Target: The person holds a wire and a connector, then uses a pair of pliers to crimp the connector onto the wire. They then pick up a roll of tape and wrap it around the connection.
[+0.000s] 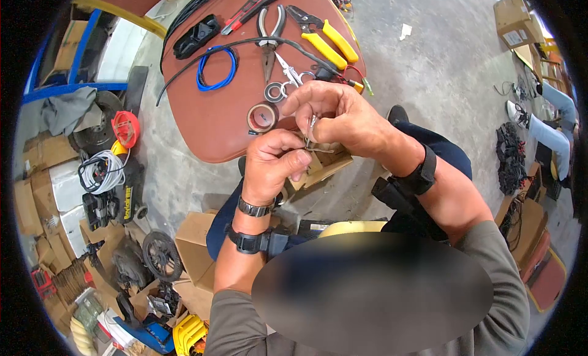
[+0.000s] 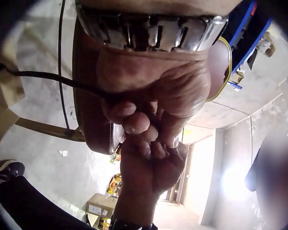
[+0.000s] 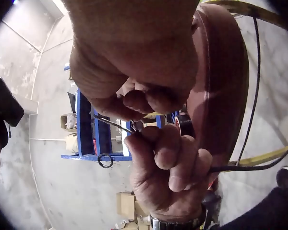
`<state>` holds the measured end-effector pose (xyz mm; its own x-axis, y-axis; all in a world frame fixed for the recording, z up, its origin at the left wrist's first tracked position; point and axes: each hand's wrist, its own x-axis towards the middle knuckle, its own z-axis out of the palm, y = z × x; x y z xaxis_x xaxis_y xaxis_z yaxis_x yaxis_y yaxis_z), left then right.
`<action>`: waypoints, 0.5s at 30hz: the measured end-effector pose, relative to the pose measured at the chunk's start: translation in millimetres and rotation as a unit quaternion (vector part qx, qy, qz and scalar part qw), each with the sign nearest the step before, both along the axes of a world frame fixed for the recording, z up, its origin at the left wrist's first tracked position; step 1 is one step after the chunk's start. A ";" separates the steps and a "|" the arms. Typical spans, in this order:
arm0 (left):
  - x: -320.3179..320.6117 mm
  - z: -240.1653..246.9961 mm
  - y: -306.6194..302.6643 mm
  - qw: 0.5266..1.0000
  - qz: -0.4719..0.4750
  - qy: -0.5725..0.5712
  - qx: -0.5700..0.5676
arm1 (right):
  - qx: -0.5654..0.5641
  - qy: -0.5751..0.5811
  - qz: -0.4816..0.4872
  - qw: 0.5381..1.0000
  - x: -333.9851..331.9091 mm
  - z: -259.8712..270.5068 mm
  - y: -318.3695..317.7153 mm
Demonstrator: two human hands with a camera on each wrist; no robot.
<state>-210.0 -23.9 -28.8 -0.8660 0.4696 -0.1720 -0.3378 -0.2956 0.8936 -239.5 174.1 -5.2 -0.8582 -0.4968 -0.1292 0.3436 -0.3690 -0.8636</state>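
In the head view my left hand [image 1: 269, 163] and right hand [image 1: 355, 120] meet just off the near edge of the brown padded seat [image 1: 205, 132]. A black cable [image 3: 245, 167] runs into my left hand in the right wrist view. Its thin wire end [image 3: 116, 125] sticks out between the left thumb and forefinger, which pinch it. My right thumb and fingers, curled, pinch the fine wire strands above the left fingertips. Near the hands lie a roll of tape [image 1: 262, 118], scissors [image 1: 291, 73] and needle-nose pliers [image 1: 268, 47].
Farther back on the seat are yellow-handled wire strippers [image 1: 331, 44], a red utility knife [image 1: 252, 12], a blue cable loop [image 1: 215, 69] and a black case-like item [image 1: 196, 36]. Cardboard boxes [image 1: 195, 243] and a wheel [image 1: 162, 256] stand at the lower left. Another person's legs [image 1: 548, 135] show at right.
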 end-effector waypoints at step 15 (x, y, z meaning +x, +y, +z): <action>-1.4 6.5 -1.0 1.000 -0.024 -0.006 -0.014 | -0.053 -0.010 -0.024 0.998 -0.5 6.4 1.1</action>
<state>-211.5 -24.9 -22.3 -0.8402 0.5060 -0.1950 -0.3612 -0.2539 0.8972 -240.0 175.1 1.2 -0.8792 -0.4669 -0.0949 0.3396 -0.4745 -0.8121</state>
